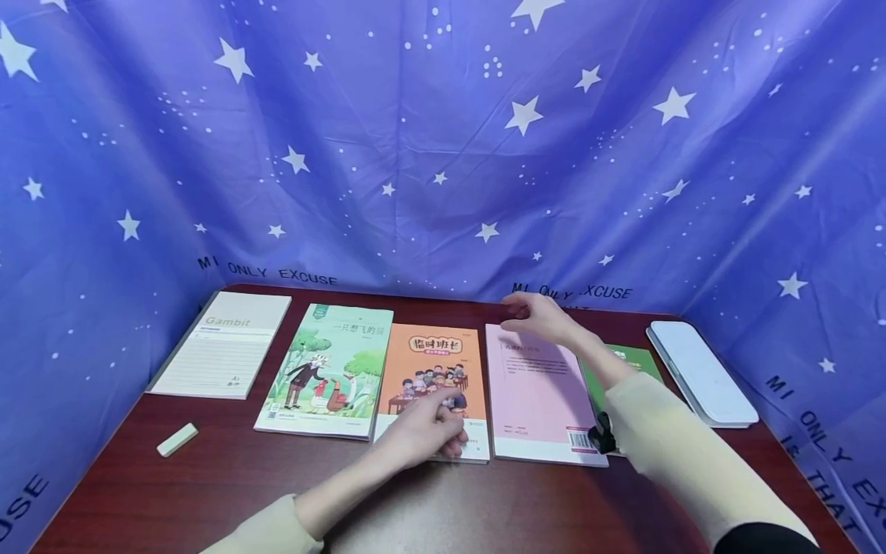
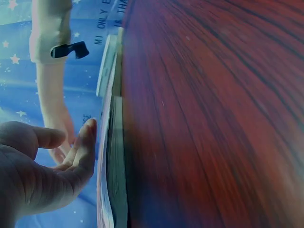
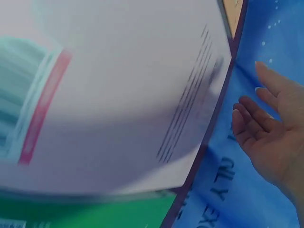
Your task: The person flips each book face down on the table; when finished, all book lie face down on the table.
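Left hand (image 1: pixel 425 431), fingers loosely curled and holding nothing, hovers at the near edge of the orange paperback book (image 1: pixel 431 385), mid-table on the dark red wooden table (image 1: pixel 484 508). Right hand (image 1: pixel 540 315), fingers relaxed and slightly spread, nothing pinched, sits above the far edge of the pink paperback book (image 1: pixel 536 392), just right of the orange one. A green book (image 1: pixel 626 362) lies partly under the pink one.

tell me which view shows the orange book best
The head view: the orange book lies flat with its whole cover in sight, the left hand over its near edge. The left wrist view shows only book edges side-on; the right wrist view catches just an orange corner, blurred.
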Tool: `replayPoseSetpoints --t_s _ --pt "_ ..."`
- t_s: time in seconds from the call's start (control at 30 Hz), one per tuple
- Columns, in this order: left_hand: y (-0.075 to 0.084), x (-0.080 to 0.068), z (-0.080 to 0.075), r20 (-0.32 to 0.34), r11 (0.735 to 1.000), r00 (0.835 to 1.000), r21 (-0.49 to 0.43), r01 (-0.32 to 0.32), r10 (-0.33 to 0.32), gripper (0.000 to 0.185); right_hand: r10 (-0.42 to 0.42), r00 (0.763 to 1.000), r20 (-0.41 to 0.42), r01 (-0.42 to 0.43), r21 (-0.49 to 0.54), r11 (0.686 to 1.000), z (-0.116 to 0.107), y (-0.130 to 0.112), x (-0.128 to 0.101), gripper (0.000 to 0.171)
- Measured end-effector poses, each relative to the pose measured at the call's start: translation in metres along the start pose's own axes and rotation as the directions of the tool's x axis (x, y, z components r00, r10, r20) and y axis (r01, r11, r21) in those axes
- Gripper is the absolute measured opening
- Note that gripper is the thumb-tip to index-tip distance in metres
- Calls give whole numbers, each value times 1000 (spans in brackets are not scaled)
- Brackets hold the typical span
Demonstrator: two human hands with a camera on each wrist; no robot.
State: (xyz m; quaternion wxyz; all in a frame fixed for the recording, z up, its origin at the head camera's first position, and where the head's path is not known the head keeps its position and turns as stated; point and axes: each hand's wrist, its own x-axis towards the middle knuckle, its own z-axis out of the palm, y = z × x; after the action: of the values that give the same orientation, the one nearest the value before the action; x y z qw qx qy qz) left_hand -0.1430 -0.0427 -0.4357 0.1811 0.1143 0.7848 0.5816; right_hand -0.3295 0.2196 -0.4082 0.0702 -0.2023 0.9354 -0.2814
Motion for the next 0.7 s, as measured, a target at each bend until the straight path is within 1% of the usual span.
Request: replayPoseSetpoints --t_s 0.17,0.3,0.43,0.57,0.7 --pt "-5 -5 -17 -62 999 998 32 -24 26 62 -36 999 24 37 -25 999 9 -22 11 58" --pt "-8 -13 -33 -103 993 994 112 -24 35 58 -38 997 65 41 -42 998 19 -38 17 57" --pt "-8 -24 -54 -149 982 989 190 14 14 55 -21 994 111 29 -72 997 30 -50 21 58" --pt "-5 -34 -75 -191 968 981 244 62 -15 54 -30 989 146 46 -107 993 36 -59 24 59" --pt "-8 -42 -87 -214 952 977 294 81 -17 50 -17 983 182 49 -170 984 40 -64 26 64"
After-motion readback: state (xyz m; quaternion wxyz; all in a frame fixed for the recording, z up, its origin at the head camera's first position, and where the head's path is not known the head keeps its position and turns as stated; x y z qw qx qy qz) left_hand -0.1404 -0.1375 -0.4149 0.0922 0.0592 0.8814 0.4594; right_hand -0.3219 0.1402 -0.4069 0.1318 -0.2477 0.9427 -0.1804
